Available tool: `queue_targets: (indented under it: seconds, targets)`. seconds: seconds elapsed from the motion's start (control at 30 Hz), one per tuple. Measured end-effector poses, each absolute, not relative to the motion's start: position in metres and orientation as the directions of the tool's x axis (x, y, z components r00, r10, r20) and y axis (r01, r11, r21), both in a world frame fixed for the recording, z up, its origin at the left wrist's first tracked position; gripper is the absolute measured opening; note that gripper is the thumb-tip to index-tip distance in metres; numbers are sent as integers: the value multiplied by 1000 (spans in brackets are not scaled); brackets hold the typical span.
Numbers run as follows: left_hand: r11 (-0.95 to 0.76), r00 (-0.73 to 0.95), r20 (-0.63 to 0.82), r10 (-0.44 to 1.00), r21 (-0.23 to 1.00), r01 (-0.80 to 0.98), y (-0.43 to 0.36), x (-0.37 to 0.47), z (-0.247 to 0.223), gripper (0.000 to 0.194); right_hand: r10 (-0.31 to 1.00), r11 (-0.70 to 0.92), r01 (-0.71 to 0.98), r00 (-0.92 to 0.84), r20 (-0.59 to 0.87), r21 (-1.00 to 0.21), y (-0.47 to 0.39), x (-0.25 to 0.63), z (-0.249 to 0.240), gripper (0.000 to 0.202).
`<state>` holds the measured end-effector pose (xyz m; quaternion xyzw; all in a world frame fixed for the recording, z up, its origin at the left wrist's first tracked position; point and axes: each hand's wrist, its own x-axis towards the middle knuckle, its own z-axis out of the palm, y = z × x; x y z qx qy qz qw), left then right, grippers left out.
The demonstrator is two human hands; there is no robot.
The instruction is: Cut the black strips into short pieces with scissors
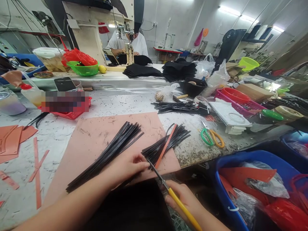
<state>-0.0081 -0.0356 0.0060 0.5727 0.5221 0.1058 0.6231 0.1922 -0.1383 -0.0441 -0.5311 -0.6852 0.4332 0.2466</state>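
Note:
My left hand (131, 166) is closed in a pinch at the front edge of a pink sheet (89, 131). A thin black strip appears to run beneath the palm from the pinched fingers. My right hand (180, 199) grips yellow-handled scissors (184, 208), whose blades point up-left and reach the left fingertips. Whether the blades are parted is hard to see. On the sheet, a long bundle of black strips (108, 154) lies beyond my left forearm. A shorter pile of black strips (176, 138) lies to the right, with an orange-red strip (166, 146) across it.
Green-and-orange-handled scissors (213, 137) lie right of the pile. More black strips (178, 107), a notebook (229, 112) and a pink basket (240, 102) sit farther back. A blue bin (221, 179) stands at right. Orange-red pieces (36, 170) lie left. A person (141, 45) sits behind a sewing machine (93, 35).

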Motion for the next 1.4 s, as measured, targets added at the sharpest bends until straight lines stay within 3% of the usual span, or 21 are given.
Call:
queue_targets:
  seconds: [0.13, 0.3, 0.47, 0.57, 0.67, 0.73, 0.83, 1.0, 1.2, 1.4]
  targets:
    - [267, 431, -532, 729, 800, 537, -56, -12, -1, 23, 950, 43, 544, -283, -135, -838, -141, 191, -47, 44]
    - [198, 380, -433, 817, 830, 521, -66, -9, -2, 23, 954, 54, 562, -273, -124, -825, -147, 188, -49, 44]
    - [261, 368, -465, 805, 835, 484, -74, -23, 2, 26, 960, 187, 636, -280, 2, -748, -141, 191, -25, 29]
    - [343, 339, -492, 802, 844, 413, -85, -41, 2, 32, 924, 380, 717, -324, 204, -584, -121, 191, -13, 29]
    - [441, 270, -517, 812, 847, 297, -99, -66, -4, 43, 750, 646, 716, -530, 397, -264, -95, 188, -16, 36]
    - [494, 214, -543, 812, 835, 243, -110, -84, -8, 49, 616, 753, 654, -659, 431, -75, -82, 184, -21, 34]
    - [530, 89, -547, 832, 832, 164, -129, -108, -8, 49, 511, 816, 578, -742, 434, 27, -71, 178, -26, 28]
    - [479, -80, -478, 875, 878, -8, -151, -132, 3, 45, 470, 849, 528, -733, 492, -23, -63, 170, -11, 30]
    - [383, -60, -384, 921, 923, -24, -147, -143, 17, 55, 499, 818, 562, -584, 640, -125, -53, 155, 38, 30]
    - [222, -71, -224, 972, 975, -31, -136, -143, 39, 45, 627, 740, 570, -391, 674, -358, -68, 131, 115, 30]
